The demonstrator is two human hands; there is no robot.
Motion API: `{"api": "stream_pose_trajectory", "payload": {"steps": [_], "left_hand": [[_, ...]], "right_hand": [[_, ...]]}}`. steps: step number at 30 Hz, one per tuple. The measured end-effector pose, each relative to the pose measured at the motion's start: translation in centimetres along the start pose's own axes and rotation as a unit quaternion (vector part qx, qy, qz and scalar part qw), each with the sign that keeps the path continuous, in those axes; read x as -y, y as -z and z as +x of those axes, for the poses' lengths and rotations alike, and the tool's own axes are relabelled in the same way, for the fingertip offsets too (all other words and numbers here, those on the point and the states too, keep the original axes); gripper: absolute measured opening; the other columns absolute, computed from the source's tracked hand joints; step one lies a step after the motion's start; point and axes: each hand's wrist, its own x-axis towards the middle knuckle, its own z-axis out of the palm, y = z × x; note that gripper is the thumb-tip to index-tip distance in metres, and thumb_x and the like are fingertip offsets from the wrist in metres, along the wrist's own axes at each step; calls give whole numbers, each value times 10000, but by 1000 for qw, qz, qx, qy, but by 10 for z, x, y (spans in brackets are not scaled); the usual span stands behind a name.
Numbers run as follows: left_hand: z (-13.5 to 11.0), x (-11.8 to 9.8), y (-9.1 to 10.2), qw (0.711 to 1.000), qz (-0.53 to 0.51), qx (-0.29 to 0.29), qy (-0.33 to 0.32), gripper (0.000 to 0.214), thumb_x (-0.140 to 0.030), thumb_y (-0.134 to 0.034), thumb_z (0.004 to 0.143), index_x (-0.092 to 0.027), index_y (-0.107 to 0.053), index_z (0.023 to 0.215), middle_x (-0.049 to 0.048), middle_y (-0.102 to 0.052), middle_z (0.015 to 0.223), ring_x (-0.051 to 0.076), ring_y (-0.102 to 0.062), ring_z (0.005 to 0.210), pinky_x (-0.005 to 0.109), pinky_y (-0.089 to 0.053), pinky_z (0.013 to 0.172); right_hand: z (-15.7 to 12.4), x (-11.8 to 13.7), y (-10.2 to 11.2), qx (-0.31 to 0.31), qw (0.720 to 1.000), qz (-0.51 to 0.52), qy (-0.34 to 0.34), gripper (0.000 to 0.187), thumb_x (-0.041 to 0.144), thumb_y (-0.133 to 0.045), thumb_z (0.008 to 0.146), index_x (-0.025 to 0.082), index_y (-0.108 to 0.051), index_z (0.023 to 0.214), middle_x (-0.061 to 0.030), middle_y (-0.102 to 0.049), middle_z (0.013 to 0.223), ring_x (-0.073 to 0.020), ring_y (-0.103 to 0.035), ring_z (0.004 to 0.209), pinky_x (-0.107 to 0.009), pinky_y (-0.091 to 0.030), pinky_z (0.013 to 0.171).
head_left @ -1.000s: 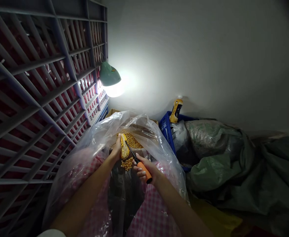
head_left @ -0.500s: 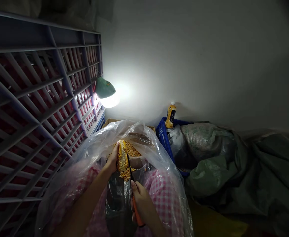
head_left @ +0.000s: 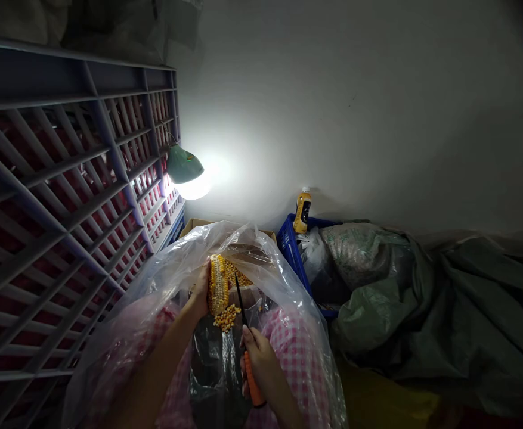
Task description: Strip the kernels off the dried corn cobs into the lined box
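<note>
**Orange-handled tool (head_left: 254, 381) has swung off the corn cob (head_left: 219, 292), now partly stripped**

Half a second ago the tool's black shaft (head_left: 240, 302) lay against the cob's right edge; now it stands just to the right of it, with a gap showing between them. Pale rows through the cob's middle and lower part look bare, while yellow kernels remain at its top end and along its edges. Judged from this face, a fair share is off and a fair share is left; the far side is hidden.

The left hand (head_left: 202, 290) holds the cob upright and slightly tilted over the clear plastic sheet (head_left: 299, 292), its fingers pinching the left side. The right hand (head_left: 263, 357) has its fingers wrapped around the orange grip, thumb towards the shaft.

Loose kernels (head_left: 226, 319) lie in a small pile just below the cob. Beyond it, a broader heap of kernels (head_left: 240, 274) spreads at the cardboard box (head_left: 194, 224), suggesting plenty already removed. No other cob can be made out.
</note>
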Motion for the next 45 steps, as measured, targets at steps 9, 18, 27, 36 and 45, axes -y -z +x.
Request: {"api": "stream_pose_trajectory", "payload": {"steps": [9,18,27,36,45], "left_hand": [[1,5,3,997,-9,49,55,460,-595,-501,807,-164,-635,898,59,-671,617,195,-632,492,283,-503,406],[-5,2,1,997,-31,46,44,409,-531,-489,838,-150,-638,824,65,-675,634,161,-622,503,251,-515,453],[-1,3,1,1000,-6,27,2,447,-544,-405,851,-180,-646,758,67,-672,625,197,-639,557,279,-507,490],[-5,3,-3,1000,-10,21,4,417,-525,-443,848,-161,-646,846,70,-673,609,197,-640,525,252,-464,396],[8,15,5,990,91,40,-102,445,-456,-719,678,-199,-577,1013,49,-693,833,220,-667,734,258,-499,577]], "right_hand": [[-15,-48,13,-60,998,22,12,613,787,-522,638,217,-605,847,25,-527,524,-162,-532,462,-274,-439,431],[-29,-77,1,-126,991,-32,22,665,734,-603,619,177,-704,967,-102,-699,871,-281,-640,882,-344,-498,779],[-25,-82,-6,-109,992,-20,59,715,820,-522,602,195,-699,899,-56,-638,662,-205,-591,610,-290,-487,540],[-24,-81,-12,-81,994,-24,67,703,816,-489,633,175,-657,866,20,-490,483,-124,-453,433,-213,-347,395],[-26,-77,-10,-117,989,-22,88,753,823,-479,633,150,-700,889,1,-518,522,-137,-475,474,-237,-406,465]]}}
